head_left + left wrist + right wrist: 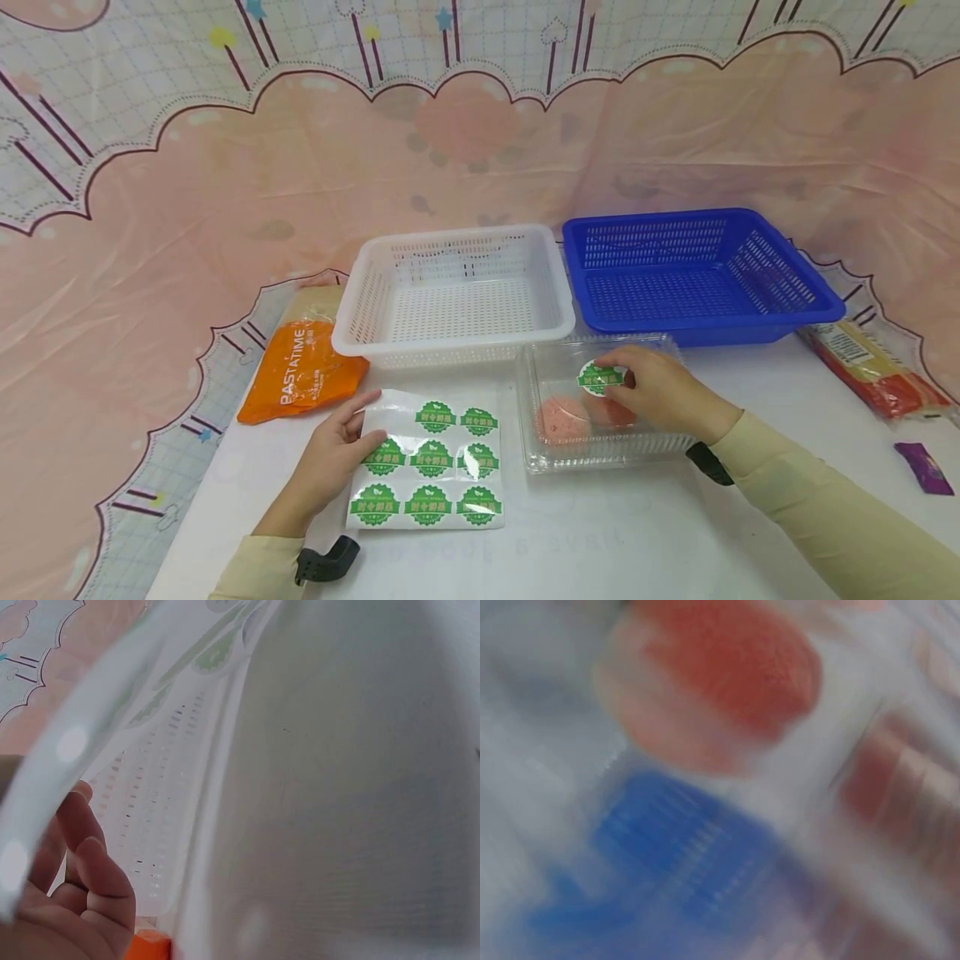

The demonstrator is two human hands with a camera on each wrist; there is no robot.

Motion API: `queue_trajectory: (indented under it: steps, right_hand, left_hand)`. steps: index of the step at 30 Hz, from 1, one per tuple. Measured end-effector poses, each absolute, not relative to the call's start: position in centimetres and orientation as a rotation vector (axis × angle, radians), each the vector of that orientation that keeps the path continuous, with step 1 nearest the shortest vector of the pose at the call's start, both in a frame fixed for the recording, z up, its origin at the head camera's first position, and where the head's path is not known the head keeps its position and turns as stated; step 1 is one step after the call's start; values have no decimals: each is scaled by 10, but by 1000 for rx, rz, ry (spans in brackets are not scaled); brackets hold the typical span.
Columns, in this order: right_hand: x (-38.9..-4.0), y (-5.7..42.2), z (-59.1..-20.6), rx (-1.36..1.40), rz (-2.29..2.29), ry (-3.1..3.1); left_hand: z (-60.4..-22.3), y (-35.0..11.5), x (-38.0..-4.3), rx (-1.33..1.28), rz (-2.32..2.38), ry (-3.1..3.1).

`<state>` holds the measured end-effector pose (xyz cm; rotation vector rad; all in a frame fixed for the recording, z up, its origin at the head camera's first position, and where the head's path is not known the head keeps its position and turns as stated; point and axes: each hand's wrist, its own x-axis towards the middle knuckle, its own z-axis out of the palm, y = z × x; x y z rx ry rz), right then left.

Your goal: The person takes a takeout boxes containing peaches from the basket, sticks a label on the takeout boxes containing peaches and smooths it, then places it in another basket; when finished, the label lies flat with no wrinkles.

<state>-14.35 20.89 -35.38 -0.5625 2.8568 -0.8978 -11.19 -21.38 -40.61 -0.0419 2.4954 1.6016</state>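
Observation:
My left hand (333, 450) grips the left edge of a white sheet of round green stickers (416, 521), its thumb on top. In the left wrist view the sheet (210, 825) bends close to the camera, with curled fingers (105, 877) beside it. Over a clear plastic clamshell box (551, 367), my right hand (663, 392) pinches one round green sticker (592, 377) by its right side. The sticker is at the lid; whether it touches is unclear. Round pinkish-red items (564, 419) sit inside the box. The right wrist view is blurred, showing one reddish round item (735, 667).
Behind stand a white basket (453, 346) and a blue basket (705, 321), the box close in front of them. An orange bag (300, 371) lies at left. A red-and-yellow packet (870, 367) and a small purple packet (922, 468) lie at right.

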Motion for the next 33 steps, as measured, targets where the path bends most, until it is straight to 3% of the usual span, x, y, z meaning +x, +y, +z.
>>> queue_trajectory:
  steps: [33]
  right_hand:
    - [-144, 205, -353, -602, -840, 2906]
  left_hand:
    - [-411, -215, -113, -39, 1594, 2503]
